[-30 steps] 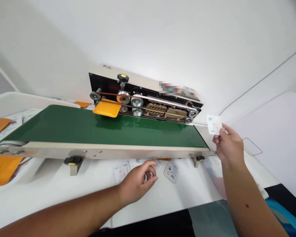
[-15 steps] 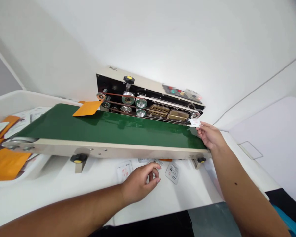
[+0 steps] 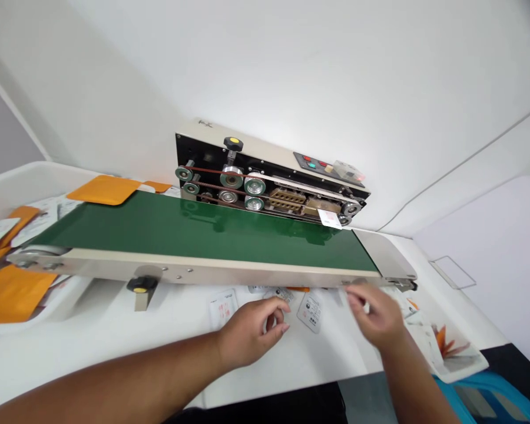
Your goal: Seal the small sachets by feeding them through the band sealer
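Note:
A small white packet (image 3: 330, 218) with pale red print sticks out from the right end of the belt sealing machine (image 3: 269, 176), above the green conveyor belt (image 3: 203, 232). My right hand (image 3: 375, 312), slightly blurred, is in front of the conveyor's right end, fingers loosely bent and holding nothing. In front of the conveyor's middle, my left hand (image 3: 254, 330) hovers over the white table with loosely curled fingers, thumb and forefinger apart, nothing between them. Flat printed packets lie around it, one (image 3: 310, 312) to its right and another (image 3: 223, 306) partly behind it.
An orange packet (image 3: 103, 189) lies across the belt's far left end. The left white bin (image 3: 77, 294) holds orange and white packets. At the right, a white tray (image 3: 463, 371) with packets stands near a blue basket (image 3: 499, 394). A metal plate (image 3: 384, 253) extends the conveyor's right end.
My right hand has let go of the white packet and drawn back toward me. That packet moved left into the machine; the orange packet travelled left. My left hand has barely moved.

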{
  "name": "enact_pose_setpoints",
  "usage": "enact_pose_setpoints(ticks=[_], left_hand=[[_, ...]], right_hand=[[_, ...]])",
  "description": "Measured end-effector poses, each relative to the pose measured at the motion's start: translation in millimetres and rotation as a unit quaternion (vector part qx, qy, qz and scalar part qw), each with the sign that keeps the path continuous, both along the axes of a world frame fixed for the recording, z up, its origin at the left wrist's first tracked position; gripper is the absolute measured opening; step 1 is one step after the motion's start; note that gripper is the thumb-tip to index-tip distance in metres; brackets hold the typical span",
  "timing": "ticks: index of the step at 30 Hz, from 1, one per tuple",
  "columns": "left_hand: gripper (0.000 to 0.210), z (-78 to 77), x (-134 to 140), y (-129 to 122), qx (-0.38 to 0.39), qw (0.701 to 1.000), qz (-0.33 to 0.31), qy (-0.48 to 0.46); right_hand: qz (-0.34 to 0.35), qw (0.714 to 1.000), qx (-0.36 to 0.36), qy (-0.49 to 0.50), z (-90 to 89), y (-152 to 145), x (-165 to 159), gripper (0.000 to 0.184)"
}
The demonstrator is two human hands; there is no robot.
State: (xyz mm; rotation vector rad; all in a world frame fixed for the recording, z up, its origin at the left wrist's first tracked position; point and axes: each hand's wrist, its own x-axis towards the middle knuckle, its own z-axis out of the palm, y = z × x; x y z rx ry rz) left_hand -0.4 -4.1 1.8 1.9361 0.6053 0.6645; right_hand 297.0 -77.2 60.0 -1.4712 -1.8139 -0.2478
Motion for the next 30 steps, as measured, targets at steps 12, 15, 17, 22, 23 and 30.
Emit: enact_pose_setpoints(ticks=[12,15,17,22,23,30], left_hand=[[0.011,-4.9,-0.2,1.9,0.05,0.999,-0.006,0.013],[0.012,-4.1,0.7,1.9,0.052,0.999,-0.008,0.008],[0.012,-3.3,0.8,1.9,0.051,0.999,-0.009,0.004],[0.013,-4.8,-2.2,1.4,0.045,0.999,0.002,-0.009],[0.021,-5.6,-2.8,1.1,0.045,0.999,0.0,-0.013],[0.035,-1.6,-1.5,0.0,-0.036,0.998,-0.043,0.012]], right_hand=[[0.032,0.97,-0.179,-0.162,-88.7,-20.0,-8.9,0.043],[0.054,0.983,-0.085,-0.155,-84.8,-23.3,-11.0,0.03],[0.051,0.99,-0.018,-0.129,-79.1,-26.4,-11.7,0.027],[-0.018,0.999,0.034,0.018,-61.9,-33.0,-25.2,0.02],[-0.033,0.998,0.009,0.053,-59.5,-32.7,-31.2,0.021],[-0.03,0.944,-0.138,0.299,-67.8,-7.0,-80.8,0.025]])
